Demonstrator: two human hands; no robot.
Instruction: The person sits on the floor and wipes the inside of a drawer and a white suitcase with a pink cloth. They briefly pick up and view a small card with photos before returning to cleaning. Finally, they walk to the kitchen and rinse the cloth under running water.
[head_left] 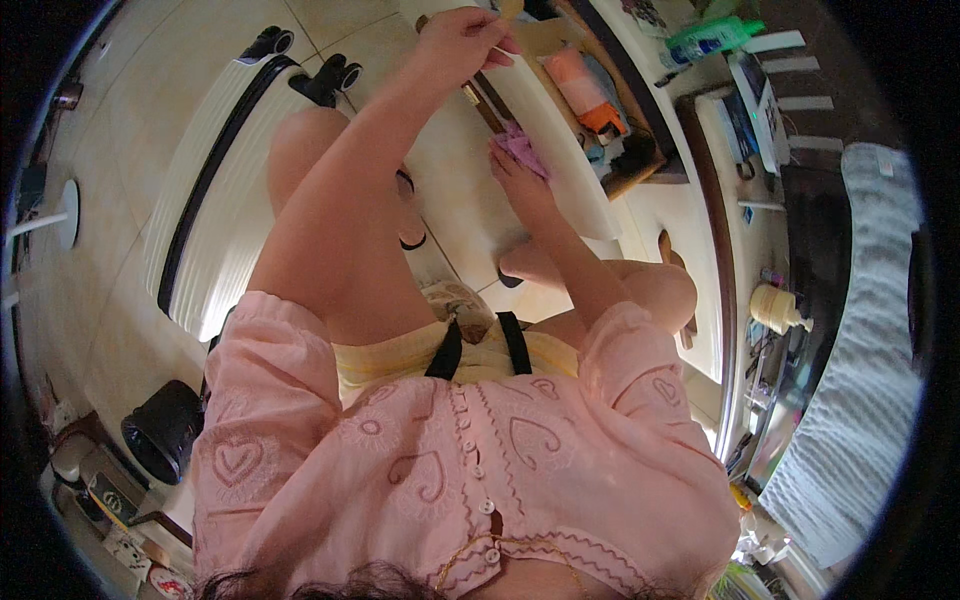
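An open drawer with a white front and a dark wooden handle strip stands ahead of my knees. My right hand presses a crumpled pink-purple cloth against the front, beside the lower end of the handle strip. Farther off, near the top of the picture, my left hand is over the drawer's far end with its fingers curled. A small yellowish thing shows at its fingertips; its kind is too unclear to name.
Inside the drawer lie an orange packet and a dark bundle. A white ribbed suitcase stands on the tiled floor at left, near a black bin. On the countertop at right are a green bottle, a cream pump bottle and a grey towel.
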